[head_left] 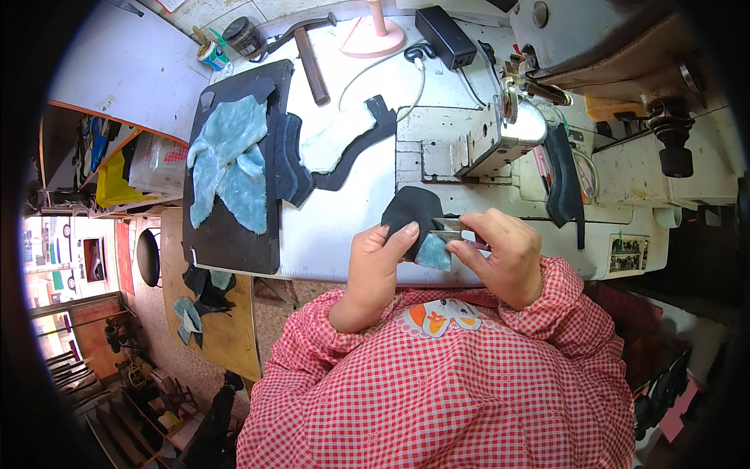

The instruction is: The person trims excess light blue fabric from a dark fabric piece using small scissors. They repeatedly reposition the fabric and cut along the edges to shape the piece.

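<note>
Near the table's front edge, my left hand (376, 262) is closed on a black cut piece of material (408, 213), with the thumb on top. Light blue fleece (434, 253) shows at the lower right of that piece. My right hand (504, 254) is closed on small scissors (448, 234), and their metal blades lie at the right edge of the black piece, just above the fleece. Fingers hide most of the scissors' handles.
On the left, a black board (234, 248) carries blue fleece pieces (230, 152). Beside it lie black cut pieces (291, 160) and whitish fleece (337, 139). A hammer (312, 66), a dark jar (244, 37) and a pink stand (373, 35) stand farther back. The sewing machine (488, 144) rises at right.
</note>
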The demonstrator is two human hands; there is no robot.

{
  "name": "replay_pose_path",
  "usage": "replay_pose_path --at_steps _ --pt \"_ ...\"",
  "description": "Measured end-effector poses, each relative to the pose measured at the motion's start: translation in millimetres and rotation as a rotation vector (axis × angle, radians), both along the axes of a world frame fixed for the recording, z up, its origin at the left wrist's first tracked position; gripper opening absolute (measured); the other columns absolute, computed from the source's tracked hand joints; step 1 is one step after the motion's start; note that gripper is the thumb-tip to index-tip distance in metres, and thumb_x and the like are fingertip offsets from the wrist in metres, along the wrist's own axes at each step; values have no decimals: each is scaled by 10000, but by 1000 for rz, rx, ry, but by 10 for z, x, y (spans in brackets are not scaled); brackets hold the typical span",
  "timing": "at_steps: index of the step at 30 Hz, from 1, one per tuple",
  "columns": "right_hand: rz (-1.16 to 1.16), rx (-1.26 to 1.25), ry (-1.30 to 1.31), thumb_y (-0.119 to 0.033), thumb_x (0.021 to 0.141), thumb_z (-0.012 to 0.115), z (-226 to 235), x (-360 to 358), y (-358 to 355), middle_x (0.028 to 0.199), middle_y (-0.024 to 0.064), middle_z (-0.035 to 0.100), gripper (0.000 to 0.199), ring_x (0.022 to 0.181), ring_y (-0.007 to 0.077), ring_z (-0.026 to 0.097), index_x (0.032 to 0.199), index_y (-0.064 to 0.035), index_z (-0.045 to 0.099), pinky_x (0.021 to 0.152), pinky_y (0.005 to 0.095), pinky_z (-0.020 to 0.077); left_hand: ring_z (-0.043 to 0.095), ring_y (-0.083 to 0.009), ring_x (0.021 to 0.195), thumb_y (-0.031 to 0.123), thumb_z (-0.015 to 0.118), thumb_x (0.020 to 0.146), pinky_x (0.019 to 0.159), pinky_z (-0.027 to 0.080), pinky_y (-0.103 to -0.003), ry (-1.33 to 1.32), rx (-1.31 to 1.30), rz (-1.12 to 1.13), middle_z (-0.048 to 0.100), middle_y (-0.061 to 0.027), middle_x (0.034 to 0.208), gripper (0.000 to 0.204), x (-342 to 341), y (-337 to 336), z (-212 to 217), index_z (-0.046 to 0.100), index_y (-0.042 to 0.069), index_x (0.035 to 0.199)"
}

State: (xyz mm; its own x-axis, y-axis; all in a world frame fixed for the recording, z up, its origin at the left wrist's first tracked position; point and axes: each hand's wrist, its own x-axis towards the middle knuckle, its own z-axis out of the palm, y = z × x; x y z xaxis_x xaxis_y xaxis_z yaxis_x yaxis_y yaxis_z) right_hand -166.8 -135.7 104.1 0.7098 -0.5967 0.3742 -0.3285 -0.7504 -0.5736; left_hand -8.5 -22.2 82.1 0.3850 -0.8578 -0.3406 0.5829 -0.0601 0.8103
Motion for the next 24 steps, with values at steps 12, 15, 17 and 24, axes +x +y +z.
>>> replay_pose_path --at_steps 12,15,17,24 --pt "20 -153 41 -287 748 788 59 -7 11 706 31 552 304 605 216 580 945 -88 670 536 352 441 671 -113 822 99 594 965 770 540 -265 -1 -10 -19 719 -70 966 172 4 14 36 681 -16 1059" --pt "21 -156 52 -285 749 786 72 -7 13 703 29 548 301 603 214 579 944 -89 669 533 349 438 670 -112 820 101 595 966 767 539 -264 -3 -15 -13 718 -69 965 171 -5 14 44 680 -16 1057" --pt "20 -156 53 -285 752 785 75 -8 15 703 29 547 298 603 213 578 943 -89 668 532 349 436 668 -111 816 103 595 966 765 538 -263 -6 -11 -9 717 -67 963 171 -9 14 48 680 -17 1056" --pt "30 -49 -3 -267 774 783 51 27 36 715 47 578 287 609 226 593 946 -70 666 541 347 449 632 -89 777 107 597 965 723 513 -249 -26 20 -38 703 -42 927 173 -36 21 4 679 -20 1050"
